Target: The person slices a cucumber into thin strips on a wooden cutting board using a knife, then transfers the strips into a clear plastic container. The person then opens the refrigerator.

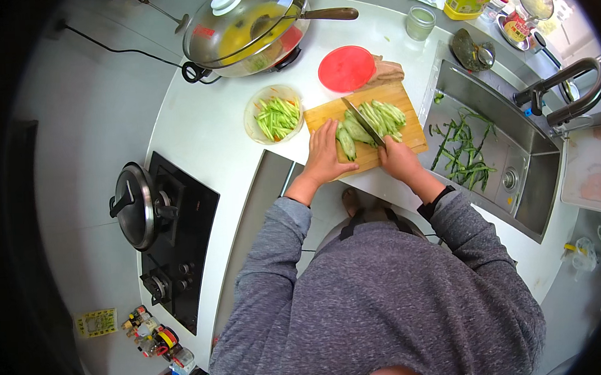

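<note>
A wooden cutting board (415, 138) lies at a slant on the white counter before me. My right hand (399, 158) grips a kitchen knife (362, 119), its blade running across the board between two groups of cut green vegetable, apparently cucumber. Thin strips (385, 117) are fanned out right of the blade. Flat slices (347, 144) overlap on its left. My left hand (324, 151) rests at the board's left edge, thumb spread from the fingers, fingertips close beside the slices. Left of the board, a round plastic tub (249, 120) holds green strips with bits of orange.
Behind the board are a red lid (346, 69) and a brown cloth (390, 72). A glass-lidded electric pan (246, 34) stands at the back left. Green peelings (462, 150) lie in the steel sink (544, 187) at right. A lidded pot (134, 210) sits on the gas hob (201, 207).
</note>
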Demonstrator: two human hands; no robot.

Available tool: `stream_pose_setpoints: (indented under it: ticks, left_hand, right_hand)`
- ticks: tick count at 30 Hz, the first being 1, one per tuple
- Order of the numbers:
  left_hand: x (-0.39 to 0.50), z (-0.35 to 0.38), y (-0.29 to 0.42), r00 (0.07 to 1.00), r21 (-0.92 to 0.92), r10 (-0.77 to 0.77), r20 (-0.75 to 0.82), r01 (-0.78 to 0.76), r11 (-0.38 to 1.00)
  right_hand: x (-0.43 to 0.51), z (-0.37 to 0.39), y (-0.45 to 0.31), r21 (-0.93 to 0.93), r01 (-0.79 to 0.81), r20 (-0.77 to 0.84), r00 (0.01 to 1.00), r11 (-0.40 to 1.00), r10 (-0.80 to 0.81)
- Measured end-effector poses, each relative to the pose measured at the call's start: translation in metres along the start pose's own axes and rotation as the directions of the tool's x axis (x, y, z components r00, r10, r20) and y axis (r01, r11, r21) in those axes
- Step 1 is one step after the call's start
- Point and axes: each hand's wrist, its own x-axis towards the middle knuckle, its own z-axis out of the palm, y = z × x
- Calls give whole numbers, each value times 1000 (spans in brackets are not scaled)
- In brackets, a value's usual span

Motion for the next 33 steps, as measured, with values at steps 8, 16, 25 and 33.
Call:
stream_pose_setpoints:
  ticks: [8,16,25,33]
  left_hand:
    - [2,10,8,999,-7,-35,-12,35,999]
    - [0,13,20,976,-172,-147,-159,119,978]
    - [35,22,11,886,-557,-464,-21,375,741]
    - [22,15,2,968,-101,166,-189,-187,977]
  right_hand:
    - [4,5,8,63,11,18,1000,998,-12]
    - [4,10,14,73,59,-31,998,996,-57]
    - [-3,2,8,78,-7,-24,1000,997,8]
    - [-5,-1,0,110,-45,-47,998,993,50]
